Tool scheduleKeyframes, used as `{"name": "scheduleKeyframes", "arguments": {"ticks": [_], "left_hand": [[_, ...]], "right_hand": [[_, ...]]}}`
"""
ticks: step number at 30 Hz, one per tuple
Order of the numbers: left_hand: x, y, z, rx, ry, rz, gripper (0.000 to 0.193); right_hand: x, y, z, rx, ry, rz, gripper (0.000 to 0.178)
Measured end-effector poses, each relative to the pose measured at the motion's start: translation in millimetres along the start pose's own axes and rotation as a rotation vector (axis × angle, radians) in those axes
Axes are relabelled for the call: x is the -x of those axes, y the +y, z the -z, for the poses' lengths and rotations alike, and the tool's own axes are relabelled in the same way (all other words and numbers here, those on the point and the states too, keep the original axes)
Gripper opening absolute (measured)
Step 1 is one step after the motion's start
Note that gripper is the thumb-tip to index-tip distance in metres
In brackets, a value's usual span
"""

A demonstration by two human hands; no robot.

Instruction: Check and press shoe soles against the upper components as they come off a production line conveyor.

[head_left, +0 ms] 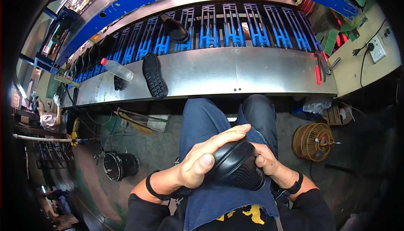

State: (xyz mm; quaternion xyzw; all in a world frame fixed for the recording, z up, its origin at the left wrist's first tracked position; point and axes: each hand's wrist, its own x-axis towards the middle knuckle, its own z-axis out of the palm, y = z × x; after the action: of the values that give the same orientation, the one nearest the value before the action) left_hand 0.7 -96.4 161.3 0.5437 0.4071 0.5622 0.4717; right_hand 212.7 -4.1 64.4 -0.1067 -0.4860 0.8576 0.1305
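A black leather shoe point(236, 163) sits in both hands above my lap, its ribbed sole edge tilted toward me. My left hand point(201, 157) lies against its left and far side, fingers stretched straight and thumb raised off the leather. On the other side my right hand point(269, 160) is closed on the shoe, thumb bent over the near edge and fingers partly hidden behind it. Beneath the shoe a blue apron point(235, 201) covers my lap. On the metal ledge point(202, 73) ahead rests a black shoe sole point(154, 76), tread showing.
Behind the ledge runs a rack of blue bars point(233, 25) carrying a black shoe point(175, 30); more dark shoes stand leftward. A plastic bottle point(118, 69) lies on the ledge. A black bucket point(120, 166), a broom point(136, 124) and a round wicker basket point(313, 142) are on the floor. Another person point(49, 115) is far left.
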Motion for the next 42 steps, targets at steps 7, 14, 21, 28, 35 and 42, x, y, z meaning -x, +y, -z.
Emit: {"name": "scheduleKeyframes", "arguments": {"ticks": [7, 14, 21, 28, 35, 42], "left_hand": [[0, 34, 8, -0.526, -0.079, -0.084, 0.080], [7, -8, -19, -0.624, 0.172, -0.289, 0.067], [4, -30, -27, -0.684, 0.179, -0.262, 0.083], [-15, -38, -34, -0.572, 0.100, -0.170, 0.083], [-45, -18, -23, -0.726, 0.004, -0.258, 0.087], [-50, -8, -4, -0.657, -0.172, -0.163, 0.065]], "right_hand": [[6, 9, 4, -0.012, 0.022, 0.015, 0.094], [11, 19, 4, -0.052, 0.066, 0.040, 0.088], [15, 35, 16, -0.058, 0.118, 0.049, 0.086], [1, 6, 13, -0.682, 0.179, 0.172, 0.079], [1, -8, -9, -0.565, 0.275, 0.254, 0.072], [-2, 21, 13, -1.028, -0.148, 0.176, 0.078]]}}
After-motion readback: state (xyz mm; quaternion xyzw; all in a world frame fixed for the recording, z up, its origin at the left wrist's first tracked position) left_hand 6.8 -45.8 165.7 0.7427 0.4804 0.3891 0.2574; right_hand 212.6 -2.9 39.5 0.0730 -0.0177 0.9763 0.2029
